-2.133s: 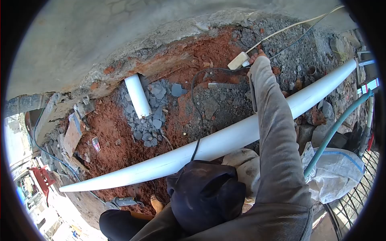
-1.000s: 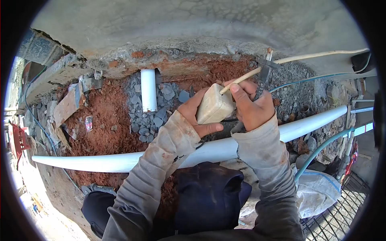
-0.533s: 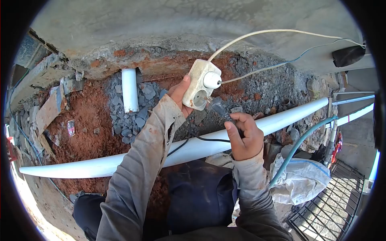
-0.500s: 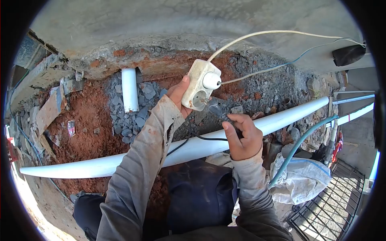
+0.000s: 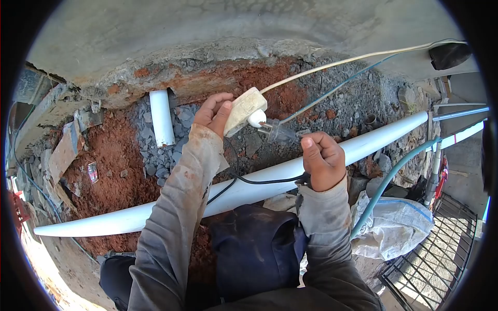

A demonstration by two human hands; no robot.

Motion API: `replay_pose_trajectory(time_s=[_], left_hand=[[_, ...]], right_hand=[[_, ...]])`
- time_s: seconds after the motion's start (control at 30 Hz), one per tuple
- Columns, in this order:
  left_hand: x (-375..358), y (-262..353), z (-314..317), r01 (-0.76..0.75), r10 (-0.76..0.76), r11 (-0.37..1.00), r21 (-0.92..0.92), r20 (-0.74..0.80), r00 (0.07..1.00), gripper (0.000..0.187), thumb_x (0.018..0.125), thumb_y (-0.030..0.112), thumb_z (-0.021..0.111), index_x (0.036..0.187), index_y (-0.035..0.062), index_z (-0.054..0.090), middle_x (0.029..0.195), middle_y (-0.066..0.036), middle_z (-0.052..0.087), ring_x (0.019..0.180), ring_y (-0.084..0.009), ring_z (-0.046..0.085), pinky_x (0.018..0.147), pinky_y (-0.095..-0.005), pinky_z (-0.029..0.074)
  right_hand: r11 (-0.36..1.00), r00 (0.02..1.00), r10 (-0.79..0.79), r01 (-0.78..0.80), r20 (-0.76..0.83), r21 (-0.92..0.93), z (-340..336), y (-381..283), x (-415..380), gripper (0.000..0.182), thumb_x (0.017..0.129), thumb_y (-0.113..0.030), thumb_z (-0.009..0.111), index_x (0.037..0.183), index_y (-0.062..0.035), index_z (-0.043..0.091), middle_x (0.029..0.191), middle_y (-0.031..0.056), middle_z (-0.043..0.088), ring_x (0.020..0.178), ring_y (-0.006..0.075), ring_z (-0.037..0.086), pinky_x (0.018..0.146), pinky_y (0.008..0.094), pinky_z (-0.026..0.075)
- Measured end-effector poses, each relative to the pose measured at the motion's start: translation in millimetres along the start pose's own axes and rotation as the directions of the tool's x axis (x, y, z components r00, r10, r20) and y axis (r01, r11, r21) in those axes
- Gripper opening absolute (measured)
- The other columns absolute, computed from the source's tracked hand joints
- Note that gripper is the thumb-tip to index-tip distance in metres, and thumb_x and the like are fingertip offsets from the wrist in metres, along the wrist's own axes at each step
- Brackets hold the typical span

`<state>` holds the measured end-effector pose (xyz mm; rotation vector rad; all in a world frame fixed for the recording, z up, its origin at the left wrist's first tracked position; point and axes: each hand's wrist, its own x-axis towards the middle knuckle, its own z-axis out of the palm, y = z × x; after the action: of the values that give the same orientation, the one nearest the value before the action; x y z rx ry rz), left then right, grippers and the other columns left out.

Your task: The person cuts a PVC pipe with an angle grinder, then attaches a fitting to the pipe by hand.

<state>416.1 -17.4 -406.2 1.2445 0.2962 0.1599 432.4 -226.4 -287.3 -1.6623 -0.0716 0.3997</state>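
Observation:
My left hand (image 5: 213, 113) is closed around a worn, off-white extension socket (image 5: 243, 110), tilted so its face is turned toward the right. A white plug (image 5: 257, 118) sits in the socket, and a cream cable (image 5: 332, 64) runs from the block's upper end. Between thumb and fingers, my right hand (image 5: 326, 159) pinches a translucent dark plug (image 5: 282, 133), its metal prongs pointing left at the socket. In this view the prong tips overlap the white plug's lower edge. A black cord (image 5: 264, 181) hangs below my right hand and loops to the left.
A long white pipe (image 5: 259, 193) lies across the trench in front of my knees. Another short white pipe (image 5: 162, 119) protrudes from the wall base over grey rubble. At right are a teal hose (image 5: 386, 181), a white sack (image 5: 397, 228) and a metal grate (image 5: 433, 254).
The extension socket has tilted, so its front face shows less. My right hand has shifted right, and the dark plug has turned more level.

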Motion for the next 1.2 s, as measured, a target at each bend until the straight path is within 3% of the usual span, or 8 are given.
replay_pose_trajectory(time_s=[0.27,0.33,0.43,0.57,0.67,0.9,1.1,1.2], left_hand=[[19.4,-53.0,45.5,-0.049,0.042,0.971,0.234,0.036,0.998,0.041,0.093,0.030,0.051,0.123,0.0026,0.049,0.112,-0.012,0.057,0.100,-0.0155,0.054,0.086,-0.0297,0.044],[3.8,-0.6,41.3,0.104,-0.069,0.956,-0.275,0.133,0.989,0.045,0.094,0.032,0.048,0.126,0.0009,0.046,0.117,-0.015,0.054,0.107,-0.0179,0.051,0.091,-0.0339,0.042],[-31.3,44.4,27.6,0.081,0.086,0.912,-0.402,0.380,0.921,0.041,0.092,0.023,0.053,0.124,-0.0017,0.047,0.116,-0.015,0.054,0.108,-0.0199,0.052,0.090,-0.0355,0.044],[-44.9,60.6,11.5,-0.334,0.267,0.927,0.170,0.327,0.907,0.038,0.080,0.016,0.068,0.114,0.0024,0.059,0.098,-0.010,0.062,0.090,-0.0186,0.060,0.077,-0.0300,0.049],[-47.0,77.2,2.6,-0.614,0.419,0.627,0.479,0.456,0.785,0.036,0.072,0.010,0.071,0.105,0.0028,0.062,0.086,-0.010,0.062,0.075,-0.0252,0.059,0.066,-0.0310,0.049],[-62.7,93.8,-6.1,-0.661,0.275,0.291,0.691,0.601,0.750,0.011,0.074,0.005,0.065,0.081,0.0004,0.057,0.072,-0.010,0.053,0.067,-0.0287,0.054,0.062,-0.0365,0.047],[-80.8,106.1,-33.4,-0.579,0.041,0.621,0.528,0.716,0.697,0.017,0.084,0.013,0.056,0.072,0.0026,0.050,0.065,-0.011,0.044,0.062,-0.0310,0.048,0.057,-0.0400,0.041],[-88.2,114.7,-59.2,-0.400,-0.047,0.715,0.573,0.611,0.790,0.025,0.087,0.017,0.054,0.068,0.0021,0.050,0.061,-0.011,0.046,0.057,-0.0280,0.050,0.054,-0.0372,0.041]], right_hand=[[0.968,0.987,-0.035,-0.006,0.158,0.252,-23.3,28.8,20.7,0.020,0.089,-0.020,0.057,0.095,-0.0011,0.056,0.055,-0.0009,0.044,0.042,0.0053,0.032,0.039,0.0214,0.025],[0.972,0.990,-0.047,0.015,0.132,0.236,-23.9,30.5,20.4,0.022,0.089,-0.021,0.058,0.096,-0.0005,0.057,0.055,-0.0007,0.045,0.043,0.0054,0.033,0.040,0.0215,0.025],[0.982,0.980,-0.026,-0.011,0.195,0.188,-20.9,25.5,16.2,0.021,0.088,-0.018,0.060,0.094,0.0016,0.059,0.062,-0.0059,0.048,0.052,0.0015,0.036,0.046,0.0181,0.028],[0.999,0.971,-0.032,0.024,0.236,0.041,-9.3,22.5,9.3,0.021,0.088,-0.020,0.060,0.093,0.0011,0.060,0.067,-0.0054,0.052,0.058,0.0010,0.039,0.053,0.0170,0.032],[1.000,0.956,0.018,-0.015,0.292,-0.013,-6.8,21.9,8.1,0.020,0.088,-0.020,0.060,0.092,0.0003,0.060,0.070,-0.0047,0.055,0.062,0.0010,0.042,0.056,0.0167,0.033],[0.994,0.932,0.100,-0.077,0.349,-0.081,6.6,23.1,3.0,0.018,0.088,-0.017,0.060,0.091,0.0006,0.060,0.071,-0.0016,0.058,0.064,0.0026,0.046,0.058,0.0179,0.036],[0.971,0.801,-0.045,0.176,0.598,-0.163,15.2,20.2,1.0,0.018,0.087,-0.016,0.060,0.091,0.0020,0.061,0.079,0.0055,0.062,0.074,0.0100,0.057,0.067,0.0234,0.044],[0.998,0.895,0.056,-0.041,0.443,-0.043,4.7,12.5,-0.2,0.018,0.087,-0.016,0.060,0.091,0.0020,0.062,0.079,0.0050,0.062,0.075,0.0099,0.057,0.066,0.0237,0.044]])
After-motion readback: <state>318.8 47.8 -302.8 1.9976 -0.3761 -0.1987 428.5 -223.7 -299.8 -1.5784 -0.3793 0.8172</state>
